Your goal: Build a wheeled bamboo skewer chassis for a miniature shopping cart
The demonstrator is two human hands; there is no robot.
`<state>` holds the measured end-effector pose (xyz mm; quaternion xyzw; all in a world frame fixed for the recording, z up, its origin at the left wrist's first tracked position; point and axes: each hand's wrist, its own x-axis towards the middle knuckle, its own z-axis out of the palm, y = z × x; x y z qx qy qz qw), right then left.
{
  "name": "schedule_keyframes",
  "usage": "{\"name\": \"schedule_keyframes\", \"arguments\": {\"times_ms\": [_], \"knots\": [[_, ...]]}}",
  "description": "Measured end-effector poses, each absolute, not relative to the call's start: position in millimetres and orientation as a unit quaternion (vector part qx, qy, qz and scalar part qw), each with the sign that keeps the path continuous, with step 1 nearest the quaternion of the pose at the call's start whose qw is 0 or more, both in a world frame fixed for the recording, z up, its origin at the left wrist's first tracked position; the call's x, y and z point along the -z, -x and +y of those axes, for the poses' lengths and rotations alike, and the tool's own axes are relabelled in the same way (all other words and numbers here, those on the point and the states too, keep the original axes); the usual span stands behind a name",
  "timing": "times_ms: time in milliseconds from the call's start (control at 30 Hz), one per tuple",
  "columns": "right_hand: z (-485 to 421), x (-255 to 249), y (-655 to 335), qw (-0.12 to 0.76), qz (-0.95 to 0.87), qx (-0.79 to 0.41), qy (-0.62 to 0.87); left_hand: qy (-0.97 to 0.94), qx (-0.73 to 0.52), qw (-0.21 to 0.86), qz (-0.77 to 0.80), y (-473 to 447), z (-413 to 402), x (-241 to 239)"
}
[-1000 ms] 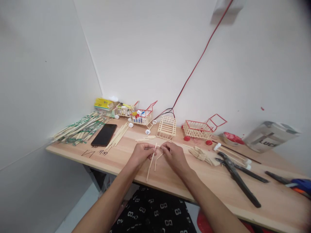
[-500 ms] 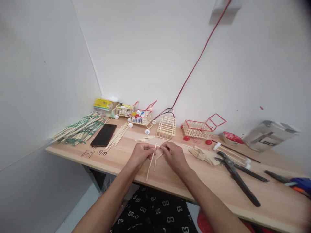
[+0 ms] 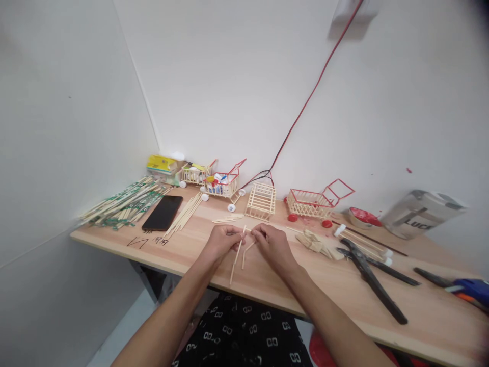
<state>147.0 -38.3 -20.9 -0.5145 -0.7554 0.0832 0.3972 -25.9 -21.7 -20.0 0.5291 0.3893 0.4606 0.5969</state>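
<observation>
Long stick: we have the long stick [image 3: 238,250] at the lower centre of the frame, slanting down toward the near edge of the tabletop [image 3: 191,260].
Short stick: we see the short stick [image 3: 248,231] crossing near its top, between our hands; the fingers hide whether the two are joined.
Left hand: our left hand [image 3: 222,242] is nearly closed, fingertips pinching around the long stick's upper end.
Right hand: our right hand [image 3: 273,243] is nearly closed too, thumb and finger pinched on the short stick.
Thin pieces: just below, thin pieces [image 3: 243,261] form an angle; we cannot tell what bears them.
Step in hand: we judge we are setting one stick against another at a corner.
Next move: it seems to call for a steady pinch and good alignment.
Slatted frame: beyond our hands, centre of the frame, stands the slatted frame [image 3: 261,201].
Pliers: at lower right we have the pliers [image 3: 376,285], apart from both hands.
</observation>
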Motion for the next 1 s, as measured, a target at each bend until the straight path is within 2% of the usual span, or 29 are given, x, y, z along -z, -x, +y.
{"name": "schedule_keyframes", "arguments": {"times_ms": [1000], "knots": [[-38.6, 22.7, -147.0, 0.395, -0.752, -0.075, 0.522, -0.533, -0.459, 0.592, 0.394, 26.1, -23.3, 18.1]]}}
